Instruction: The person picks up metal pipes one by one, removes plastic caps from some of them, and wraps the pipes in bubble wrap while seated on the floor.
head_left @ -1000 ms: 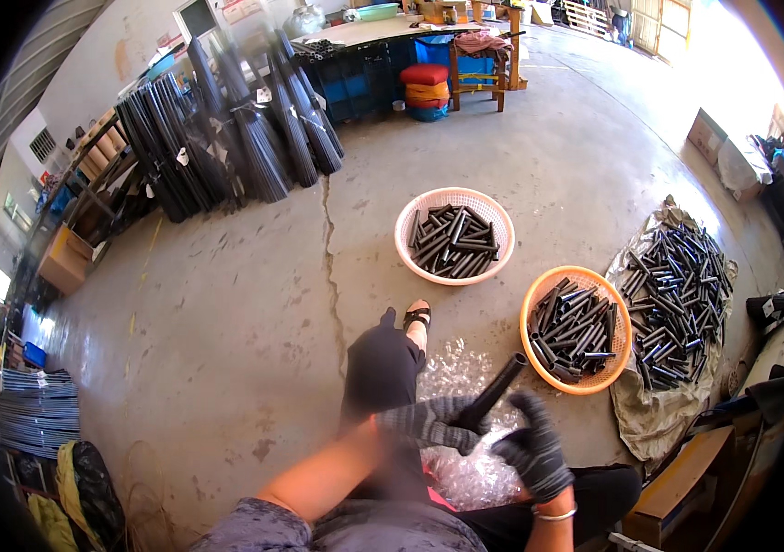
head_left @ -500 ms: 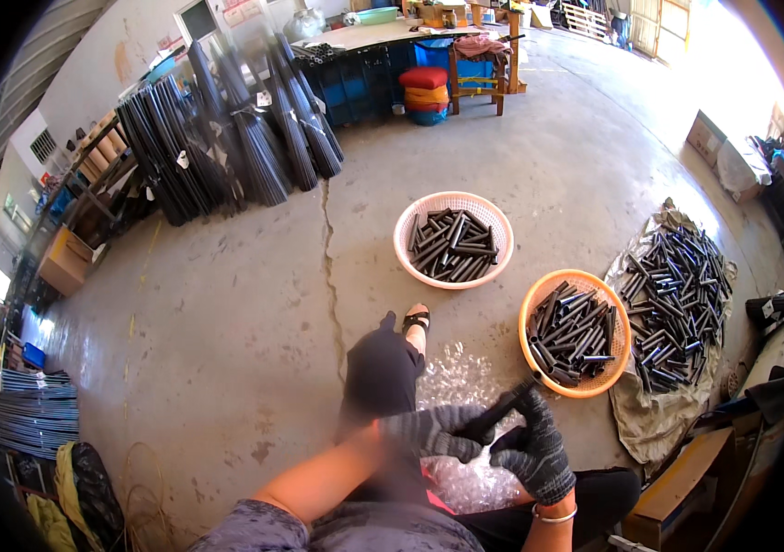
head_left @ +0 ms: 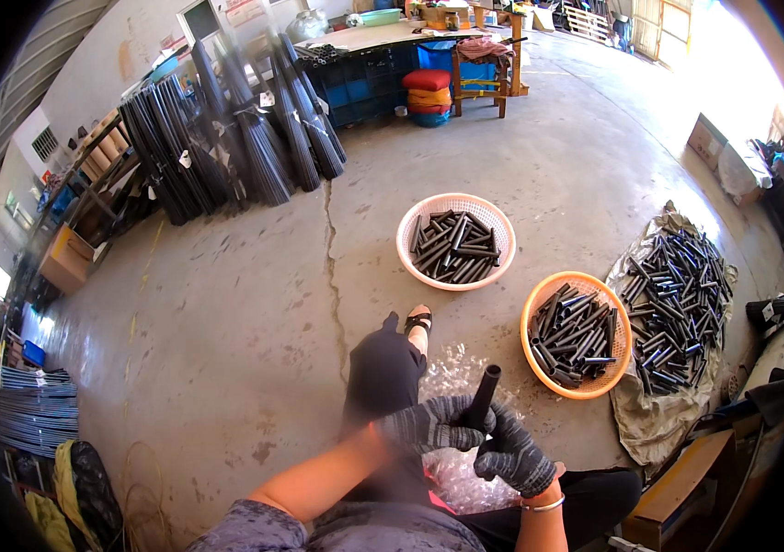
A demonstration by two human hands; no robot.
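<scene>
A short black tube (head_left: 482,397) stands tilted upward in front of my body, its hollow end on top. Wrapped round its lower part are the fingers of my left hand (head_left: 430,426), in a grey striped knit glove. My right hand (head_left: 519,457), gloved alike and with a bangle at the wrist, is curled closed against the tube's lower end from the right. The gloves hide that end. Beneath the hands lies a heap of clear, shiny plastic scraps (head_left: 456,474), between my legs.
Similar tubes fill a pink basket (head_left: 409,270) ahead and an orange basket (head_left: 528,353) at the right. More lie piled on a cloth sheet (head_left: 642,432). Bundles of long black rods (head_left: 180,156) lean at the far left. A cardboard box (head_left: 677,478) stands near right.
The tube has swung from slanting toward the right to nearly upright, its hollow end now up. My right hand has shifted slightly left and down, its fingers off the tube's upper end.
</scene>
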